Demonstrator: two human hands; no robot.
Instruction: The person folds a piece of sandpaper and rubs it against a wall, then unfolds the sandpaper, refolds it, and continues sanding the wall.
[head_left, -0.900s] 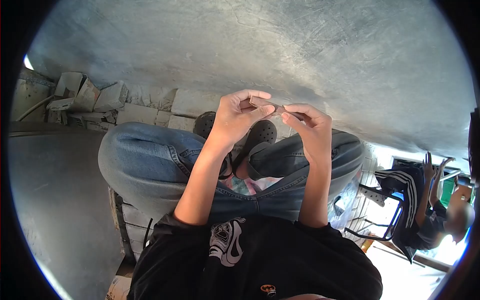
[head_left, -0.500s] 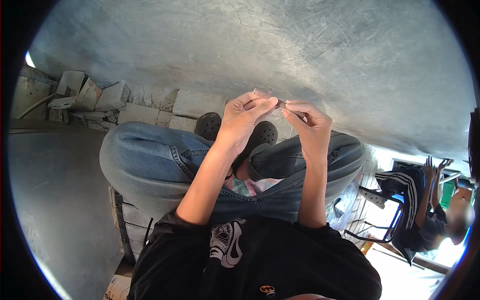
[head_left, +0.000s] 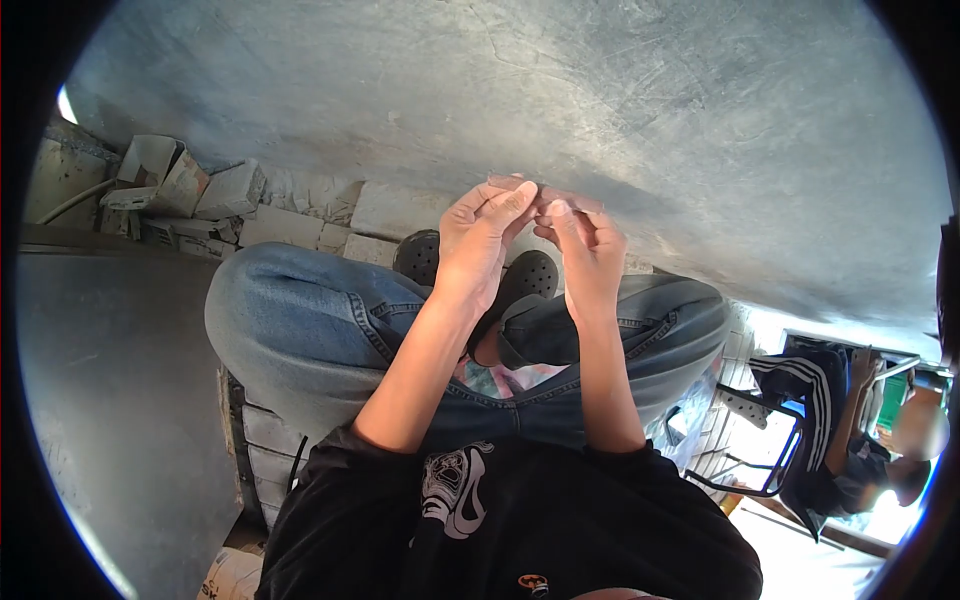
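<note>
A thin, narrow reddish-brown strip (head_left: 581,201) stretches between my hands, close in front of the grey surface. My left hand (head_left: 474,240) pinches it near one end, thumb on top, and a short tip of it shows past the fingers. Beside it, my right hand (head_left: 590,258) has thumb and fingertips closed on the strip's other part, whose end runs out to the right. The fingertips of both hands are near each other. What the strip is made of cannot be told.
A large smooth grey surface (head_left: 430,90) spans the top. Concrete blocks (head_left: 230,190) lie at upper left, a dark panel (head_left: 120,400) at left. Below the hands are my bent knees and dark clogs (head_left: 530,273). At right, another person (head_left: 850,460) is near a black metal frame (head_left: 775,490).
My right hand has moved left, closer to my left hand, and more of the strip shows past its fingers. The other person's arms have shifted.
</note>
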